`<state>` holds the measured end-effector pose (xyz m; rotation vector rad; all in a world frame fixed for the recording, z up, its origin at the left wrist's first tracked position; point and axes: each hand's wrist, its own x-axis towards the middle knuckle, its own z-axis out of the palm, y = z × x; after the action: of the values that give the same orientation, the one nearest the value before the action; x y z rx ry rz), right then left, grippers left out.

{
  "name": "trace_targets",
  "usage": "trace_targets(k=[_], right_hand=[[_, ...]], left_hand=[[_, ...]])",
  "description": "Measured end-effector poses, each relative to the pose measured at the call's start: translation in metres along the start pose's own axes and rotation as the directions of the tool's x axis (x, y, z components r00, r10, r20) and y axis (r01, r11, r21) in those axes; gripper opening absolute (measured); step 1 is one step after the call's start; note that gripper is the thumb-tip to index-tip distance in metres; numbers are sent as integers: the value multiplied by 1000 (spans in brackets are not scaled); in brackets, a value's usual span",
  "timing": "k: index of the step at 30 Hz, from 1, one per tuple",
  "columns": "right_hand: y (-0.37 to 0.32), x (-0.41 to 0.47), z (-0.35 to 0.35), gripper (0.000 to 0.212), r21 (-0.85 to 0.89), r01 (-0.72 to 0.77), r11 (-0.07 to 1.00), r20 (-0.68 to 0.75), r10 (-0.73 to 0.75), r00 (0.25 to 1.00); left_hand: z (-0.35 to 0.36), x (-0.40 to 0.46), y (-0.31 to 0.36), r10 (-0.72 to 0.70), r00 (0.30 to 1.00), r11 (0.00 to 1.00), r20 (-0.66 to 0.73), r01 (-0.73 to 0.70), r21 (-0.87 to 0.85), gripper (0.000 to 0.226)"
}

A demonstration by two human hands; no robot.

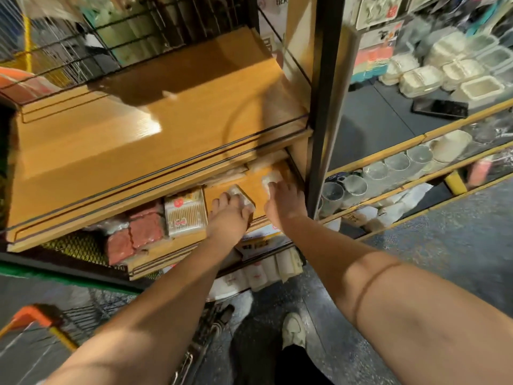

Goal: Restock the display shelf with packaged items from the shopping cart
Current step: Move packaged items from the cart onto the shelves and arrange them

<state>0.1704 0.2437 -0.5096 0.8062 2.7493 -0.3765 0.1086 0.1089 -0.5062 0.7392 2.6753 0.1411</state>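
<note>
We are reaching both arms over the wire shopping cart (91, 315) into the lower wooden display shelf (249, 190). Our left hand (229, 218) is gripping a small clear-wrapped white packet (243, 197); our right hand (286, 202) is pinching another white packet (271, 177) slightly farther right. We are judging it best to slide each flat, snug beside the cotton-swab pack (185, 212).

Display shelf (155, 151): wood-grain boards, smooth, satin sheen, dark metal wire along edges. Upright post (323, 107): black metal, matt. Small packs (273, 177): clear glossy plastic wrap. Cotton-swab pack (185, 212): shiny film. Shopping cart (91, 315): metal wire, orange plastic corner. Floor (458, 232): grey, speckled, matt.
</note>
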Motion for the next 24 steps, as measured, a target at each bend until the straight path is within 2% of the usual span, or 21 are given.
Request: trace_targets(k=[3, 7, 11, 14, 15, 16, 17, 18, 20, 21, 22, 24], right_hand=[[2, 5, 2, 53, 62, -49, 997, -91, 55, 994], [-2, 19, 8, 71, 138, -100, 985, -51, 108, 993], [-12, 21, 15, 62, 132, -15, 991, -75, 25, 997], [-11, 21, 18, 63, 82, -11, 997, 13, 10, 1000], [-8, 22, 18, 64, 115, -41, 992, 50, 35, 998], [-6, 21, 15, 63, 184, -77, 980, 74, 64, 995], [-6, 20, 9, 61, 274, -97, 957, 85, 77, 993], [-11, 15, 2, 58, 362, -81, 929, 80, 55, 995], [-26, 1, -11, 52, 599, -86, 796, 90, 39, 995], [-36, -9, -16, 48, 748, -163, 643, 154, 71, 986], [-46, -20, -18, 43, 863, -263, 432, 240, 107, 965], [-69, -55, -16, 32, 914, -405, 11, 405, 18, 914]], left_hand=[[-2, 6, 15, -244, 970, 952, 17, 242, -188, 55], [1, 20, 28, -442, 889, 845, 120, 457, -278, 71], [2, 28, 29, -471, 856, 756, 214, 516, -402, 78], [1, 26, 18, -464, 867, 697, 180, 483, -530, 72], [-1, 22, 14, -461, 872, 642, 166, 456, -617, 68], [-3, 17, 9, -457, 873, 543, 169, 425, -725, 61], [-8, 9, 4, -445, 874, 384, 196, 384, -840, 51], [-15, -4, -3, -415, 871, 170, 263, 359, -918, 40], [-30, -34, -16, -256, 886, -240, 387, 330, -913, 23], [-36, -48, -26, -174, 901, -382, 396, 309, -871, 19], [-39, -62, -37, -113, 918, -483, 379, 282, -829, 18], [-44, -96, -65, -81, 938, -624, 336, 215, -751, 22]])
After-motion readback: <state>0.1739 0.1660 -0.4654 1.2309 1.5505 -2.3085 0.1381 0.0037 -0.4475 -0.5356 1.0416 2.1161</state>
